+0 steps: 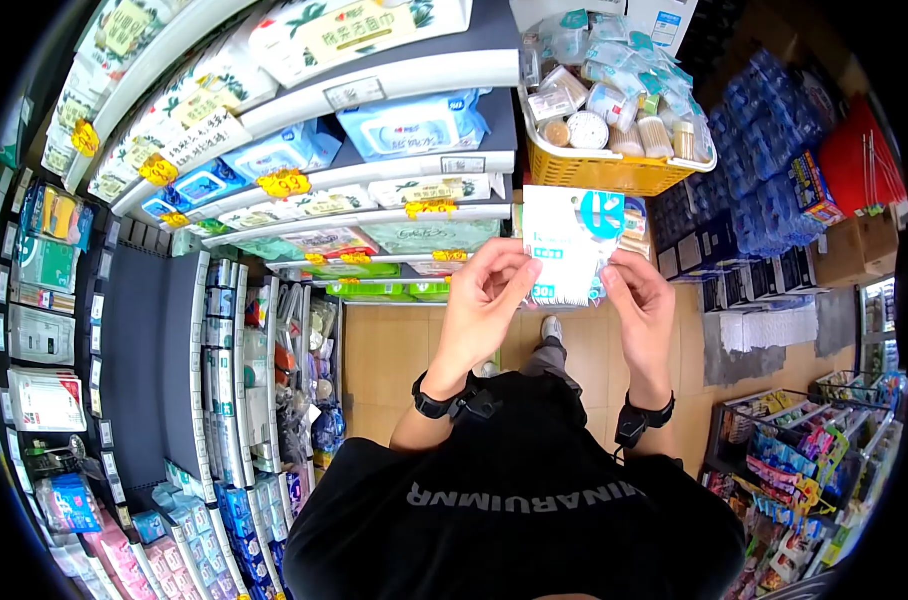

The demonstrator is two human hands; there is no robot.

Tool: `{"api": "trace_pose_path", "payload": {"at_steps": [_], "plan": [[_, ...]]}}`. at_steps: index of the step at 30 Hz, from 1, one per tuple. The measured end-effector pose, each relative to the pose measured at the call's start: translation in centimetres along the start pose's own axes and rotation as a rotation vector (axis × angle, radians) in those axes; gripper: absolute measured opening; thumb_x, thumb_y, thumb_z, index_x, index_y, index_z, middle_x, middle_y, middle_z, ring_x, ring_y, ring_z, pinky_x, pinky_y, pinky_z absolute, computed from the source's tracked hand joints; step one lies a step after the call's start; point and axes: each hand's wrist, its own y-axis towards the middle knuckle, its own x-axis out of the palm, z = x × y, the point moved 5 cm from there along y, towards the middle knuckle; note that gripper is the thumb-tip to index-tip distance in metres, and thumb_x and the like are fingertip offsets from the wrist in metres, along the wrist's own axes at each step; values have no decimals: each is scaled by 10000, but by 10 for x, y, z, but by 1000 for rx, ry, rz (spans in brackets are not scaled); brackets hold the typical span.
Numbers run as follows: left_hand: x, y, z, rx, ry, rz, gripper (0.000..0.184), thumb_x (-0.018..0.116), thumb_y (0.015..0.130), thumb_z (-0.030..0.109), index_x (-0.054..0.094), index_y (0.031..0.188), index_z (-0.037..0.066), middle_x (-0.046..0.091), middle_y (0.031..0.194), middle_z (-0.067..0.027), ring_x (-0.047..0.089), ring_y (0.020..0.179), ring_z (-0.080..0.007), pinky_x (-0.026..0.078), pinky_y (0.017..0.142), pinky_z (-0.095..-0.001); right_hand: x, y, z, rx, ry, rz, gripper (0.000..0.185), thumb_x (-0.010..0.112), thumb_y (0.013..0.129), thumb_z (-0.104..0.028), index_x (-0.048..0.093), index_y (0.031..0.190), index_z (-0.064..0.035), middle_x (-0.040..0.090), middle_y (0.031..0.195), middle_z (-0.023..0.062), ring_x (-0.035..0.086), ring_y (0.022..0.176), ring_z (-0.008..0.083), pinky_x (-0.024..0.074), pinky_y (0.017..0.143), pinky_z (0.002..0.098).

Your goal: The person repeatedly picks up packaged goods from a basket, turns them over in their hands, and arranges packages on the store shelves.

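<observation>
A white and teal packet (566, 245) is held up in front of my body, between both hands. My left hand (494, 283) pinches its left edge with thumb and fingers. At the right edge, my right hand (636, 292) grips the packet the same way. Just beyond the packet stands a yellow basket (599, 172), filled with tubs of cotton swabs and small teal and clear packets. Part of the basket's front is hidden behind the packet's top.
Shelves (414, 70) of wipes and tissue packs curve across the upper left. An empty dark shelf (149, 350) stands at left. Blue bottle packs (764, 150) and a cardboard box (854, 250) are at right. Wire racks (804, 450) of small goods stand lower right.
</observation>
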Motion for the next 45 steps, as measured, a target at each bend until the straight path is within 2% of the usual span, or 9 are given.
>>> {"api": "trace_pose_path", "payload": {"at_steps": [6, 17, 22, 24, 27, 33, 45], "plan": [[-23, -42, 3, -6, -40, -14, 204, 655, 973, 73, 596, 1146, -17, 695, 995, -58, 644, 864, -79, 554, 631, -242, 27, -44, 2, 24, 44, 28, 253, 675, 961, -84, 633, 1174, 44, 721, 956, 78, 628, 831, 70, 498, 702, 215], [-43, -80, 13, 13, -13, 0, 218, 653, 966, 42, 608, 1165, -35, 712, 995, -69, 662, 879, -84, 541, 626, -223, 51, -79, -2, 59, 48, -52, 243, 641, 976, -64, 617, 1194, 40, 720, 1012, 79, 635, 850, 79, 514, 701, 231], [-47, -83, 12, 20, -21, 20, 224, 653, 968, 49, 607, 1170, -34, 707, 987, -59, 657, 874, -79, 540, 625, -223, 56, -80, 1, 65, 62, -68, 240, 639, 979, -65, 616, 1194, 39, 718, 1014, 78, 630, 851, 75, 509, 708, 229], [-47, -82, 12, 10, -19, 48, 234, 658, 961, 47, 611, 1171, -45, 715, 964, -85, 646, 793, -87, 551, 611, -241, 56, -78, 1, 70, 62, -79, 246, 642, 979, -74, 614, 1197, 35, 716, 1009, 75, 627, 847, 71, 505, 703, 225], [-47, -79, 10, 11, 5, 31, 223, 651, 974, 68, 609, 1175, -19, 703, 970, -45, 649, 857, -67, 543, 629, -228, 57, -73, -2, 87, 45, -75, 247, 647, 979, -92, 612, 1193, 28, 714, 1000, 65, 617, 825, 73, 501, 705, 230], [-46, -69, 8, 9, 43, 67, 232, 655, 972, 74, 608, 1182, -11, 699, 953, -35, 635, 832, -58, 547, 642, -232, 56, -59, 9, 101, 81, -88, 234, 651, 978, -106, 610, 1171, 20, 710, 976, 50, 597, 794, 83, 489, 708, 243], [-37, -54, 6, 45, 108, 95, 263, 656, 967, 60, 600, 1209, -25, 700, 965, -61, 633, 835, -76, 542, 619, -236, 51, -43, 8, 118, 105, -175, 233, 627, 992, -122, 596, 1186, 3, 685, 1012, 37, 582, 829, 73, 477, 727, 242]]}}
